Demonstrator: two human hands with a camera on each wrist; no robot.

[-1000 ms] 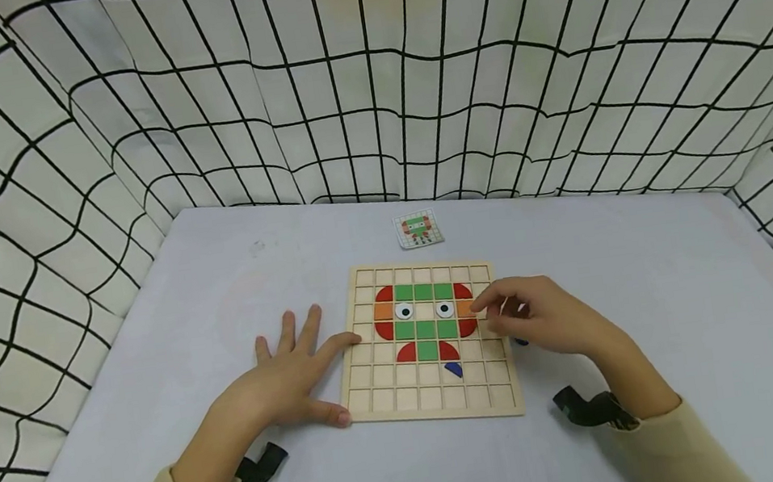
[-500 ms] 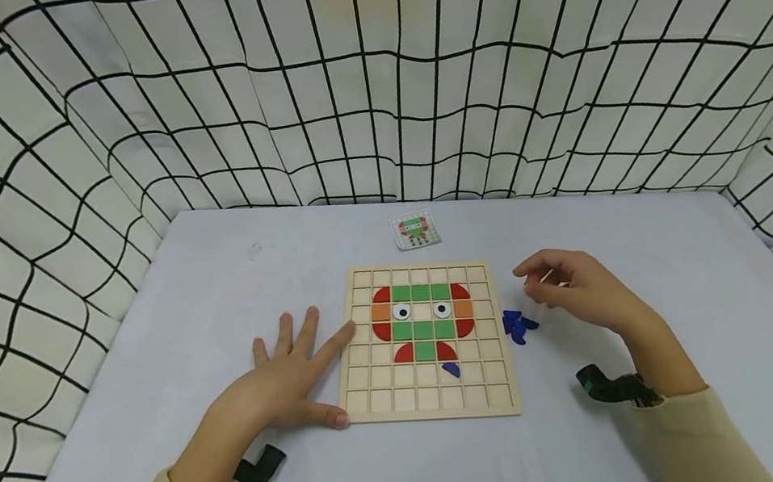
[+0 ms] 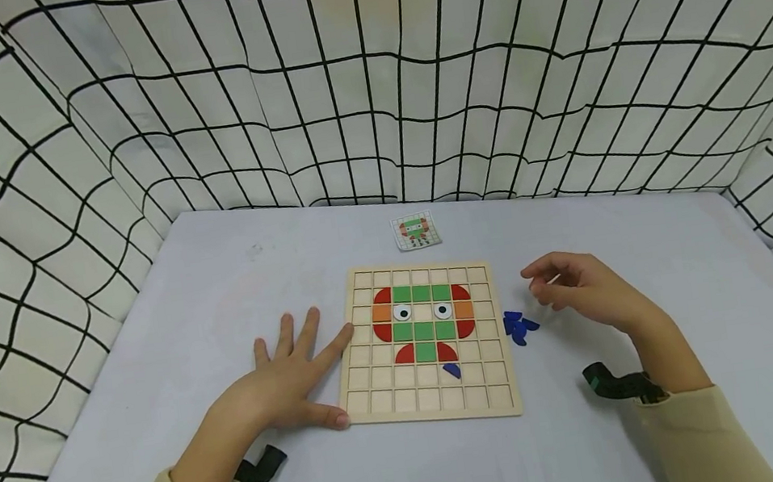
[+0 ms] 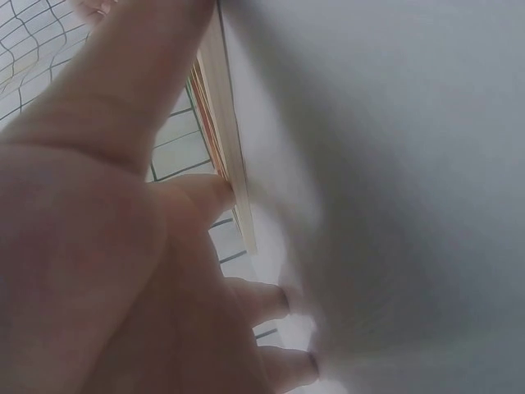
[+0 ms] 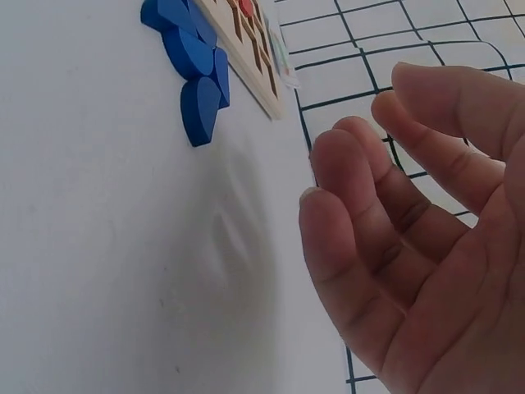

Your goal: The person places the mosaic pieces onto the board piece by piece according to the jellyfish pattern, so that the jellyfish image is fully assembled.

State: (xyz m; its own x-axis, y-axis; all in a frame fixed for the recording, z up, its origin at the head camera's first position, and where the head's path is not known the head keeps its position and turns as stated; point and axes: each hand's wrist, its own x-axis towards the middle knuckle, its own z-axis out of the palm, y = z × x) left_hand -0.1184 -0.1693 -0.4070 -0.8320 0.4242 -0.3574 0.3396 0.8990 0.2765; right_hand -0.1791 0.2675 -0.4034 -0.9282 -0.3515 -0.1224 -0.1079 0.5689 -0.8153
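My left hand [image 3: 277, 386] lies with fingers spread, its thumb and index fingertip at the left edge of a square wooden grid board [image 3: 386, 401]. Red, orange and green tiles and two eye pieces [image 3: 402, 313] form a face in the board's cells. One blue quarter-round piece [image 3: 452, 371] sits askew below the lower right red tile. Beyond the board's right edge lies a small cluster of blue pieces [image 3: 515, 323]. My right hand [image 3: 583, 288] hovers to the right of that cluster, fingers loosely bent. In the right wrist view nothing is between its fingertips.
Behind the board lies a small pattern card [image 3: 416, 230] showing a similar face on a grid. A white table [image 3: 272, 264] bears everything. Black netting [image 3: 365, 81] over white walls closes in the back and both sides. Dark straps [image 3: 618, 385] circle both wrists.
My right hand has moved off the board's right side, rightward past the blue pieces, which now show. The left hand has stayed at the board's edge. The tiles look the same.
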